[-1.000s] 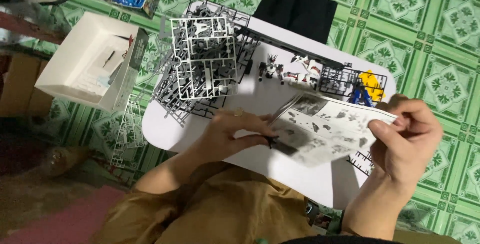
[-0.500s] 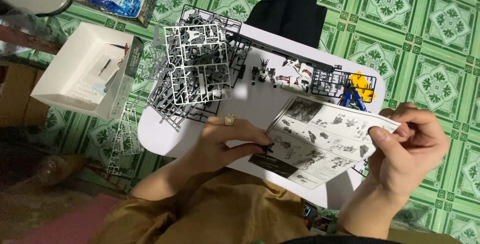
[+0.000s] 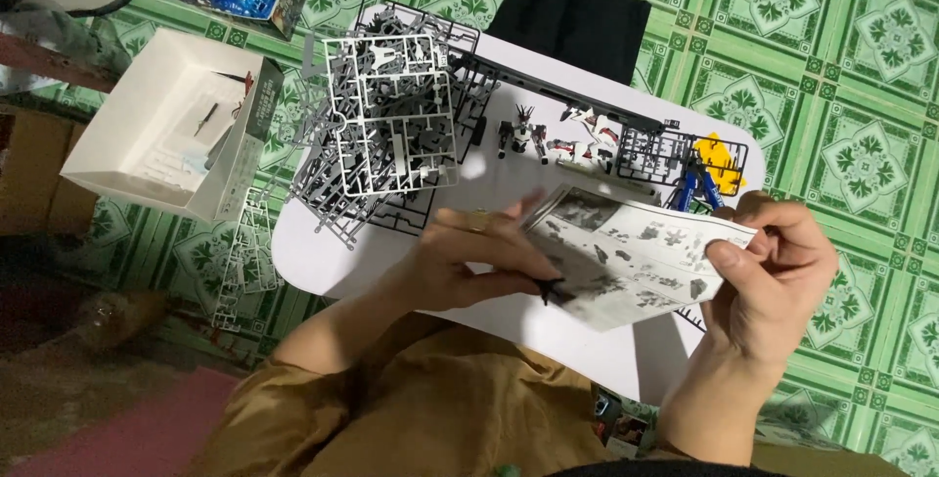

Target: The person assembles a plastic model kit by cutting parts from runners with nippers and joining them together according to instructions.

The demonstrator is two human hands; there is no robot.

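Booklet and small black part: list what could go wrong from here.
1. The left hand pinches a small black part only at its fingertips, off the table edge; it could drop onto the floor.
2. The right hand holds the booklet by one edge; the page may sag or crease.

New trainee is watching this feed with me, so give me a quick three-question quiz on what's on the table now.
1. True or false: the right hand holds the printed instruction sheet.
2. What does the left hand pinch? A) small dark part B) scissors C) brush
3. What lies in a stack at the white table's far left?

Key: 1 true. 2 A, the small dark part. 3 Grey and white part frames.
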